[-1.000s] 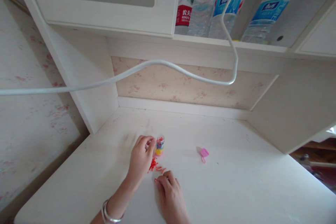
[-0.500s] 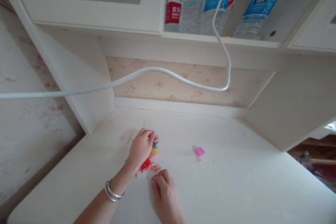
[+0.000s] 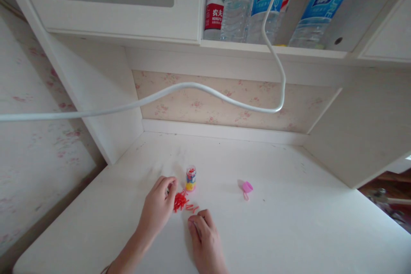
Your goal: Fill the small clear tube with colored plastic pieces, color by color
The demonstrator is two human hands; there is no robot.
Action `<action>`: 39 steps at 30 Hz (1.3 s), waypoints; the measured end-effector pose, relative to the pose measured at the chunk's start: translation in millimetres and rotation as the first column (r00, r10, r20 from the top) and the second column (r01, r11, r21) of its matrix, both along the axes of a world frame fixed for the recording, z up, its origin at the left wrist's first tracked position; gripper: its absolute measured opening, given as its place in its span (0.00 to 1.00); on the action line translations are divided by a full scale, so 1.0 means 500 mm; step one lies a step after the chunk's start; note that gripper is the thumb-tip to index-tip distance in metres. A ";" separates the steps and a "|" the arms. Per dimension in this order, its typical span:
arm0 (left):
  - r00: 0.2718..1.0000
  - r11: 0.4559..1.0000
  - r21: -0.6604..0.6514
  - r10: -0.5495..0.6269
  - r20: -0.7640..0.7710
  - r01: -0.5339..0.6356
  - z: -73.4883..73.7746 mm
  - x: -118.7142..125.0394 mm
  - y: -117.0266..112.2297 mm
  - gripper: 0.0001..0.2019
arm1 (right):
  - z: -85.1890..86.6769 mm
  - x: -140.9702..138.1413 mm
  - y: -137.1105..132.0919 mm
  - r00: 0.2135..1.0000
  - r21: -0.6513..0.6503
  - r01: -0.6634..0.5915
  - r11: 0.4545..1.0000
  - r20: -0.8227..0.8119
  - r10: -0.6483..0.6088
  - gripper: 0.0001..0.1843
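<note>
A small clear jar with a blue and yellow label stands upright and uncapped, with red pieces inside near its mouth. In front of it lies a pile of thin red strips, with a few loose ones on its right side. My left hand is at the left edge of the pile, its fingers curled in; what they hold, if anything, is hidden. Resting on the table just below the loose strips, my right hand has its thumb and fingers drawn together, and I cannot make out anything between them.
A pink cap with a loop lies on the white table to the right. A white cable crosses in front of the view. Several plastic bottles stand on the shelf above. Side panels bound the table left and right.
My left hand has moved from the jar's mouth back down and left to the red pile, leaving the jar in full view. My right hand has stayed almost in place.
</note>
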State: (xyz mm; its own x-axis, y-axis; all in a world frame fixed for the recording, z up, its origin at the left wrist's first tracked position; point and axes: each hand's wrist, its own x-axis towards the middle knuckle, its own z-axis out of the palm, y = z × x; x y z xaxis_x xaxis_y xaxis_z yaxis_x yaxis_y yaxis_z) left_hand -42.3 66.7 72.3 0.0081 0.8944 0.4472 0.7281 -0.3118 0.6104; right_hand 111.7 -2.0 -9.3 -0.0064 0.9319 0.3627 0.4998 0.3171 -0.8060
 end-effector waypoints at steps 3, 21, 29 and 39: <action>0.995 0.997 -0.082 -0.001 -0.104 -0.008 -0.067 -0.025 -0.072 0.11 | 0.014 0.002 0.010 0.993 -0.032 0.029 0.999 -0.117 -0.033 0.13; 0.852 0.977 0.069 0.210 -0.480 -0.202 -0.209 -0.053 -0.110 0.14 | 0.190 -0.002 0.218 0.994 0.047 0.107 0.993 -0.010 -0.106 0.10; 0.939 0.981 0.120 0.181 -0.294 -0.151 -0.216 -0.062 -0.113 0.16 | 0.185 -0.009 0.228 0.991 0.027 0.130 0.991 0.029 -0.131 0.10; 0.982 0.991 0.031 0.136 -0.130 -0.133 -0.190 -0.063 -0.112 0.15 | 0.180 -0.004 0.228 0.988 0.026 0.151 0.988 -0.027 -0.150 0.09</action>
